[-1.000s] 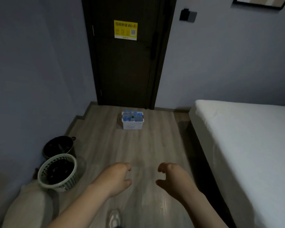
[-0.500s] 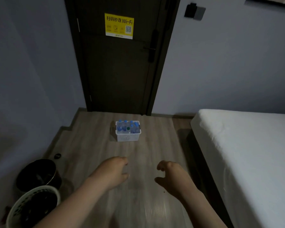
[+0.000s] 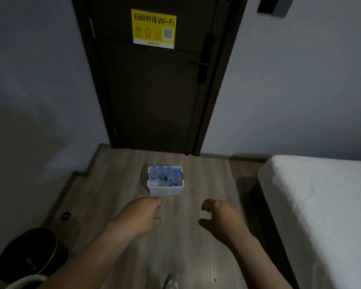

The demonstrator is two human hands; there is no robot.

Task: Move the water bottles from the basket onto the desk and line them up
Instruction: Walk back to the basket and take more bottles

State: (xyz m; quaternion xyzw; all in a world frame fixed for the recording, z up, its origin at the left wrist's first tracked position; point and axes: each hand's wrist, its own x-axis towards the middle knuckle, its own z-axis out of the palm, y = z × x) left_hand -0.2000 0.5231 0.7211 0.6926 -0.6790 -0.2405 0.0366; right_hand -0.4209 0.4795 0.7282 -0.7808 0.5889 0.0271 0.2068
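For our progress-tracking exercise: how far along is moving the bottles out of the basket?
Nothing is done yet: the water bottles all stand in the white basket on the floor by the door. The left hand and right hand reach toward it, both empty. Everything remains; no desk is in view.

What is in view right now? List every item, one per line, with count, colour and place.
basket: one, white, on the floor before the door
water bottles: several, clear with blue caps, one green cap, upright in the basket; exact count unclear
door: one, dark, shut, straight ahead
Wi-Fi sticker: one, yellow, upper door
bed: one, white, on the right
bin: one, black, lower left by the wall
mesh bin rim: one, white, bottom left edge
wall panel: one, dark, top right
shoe: one, pale, bottom edge
left hand: empty, fingers curled, above the floor
right hand: empty, fingers curled, above the floor
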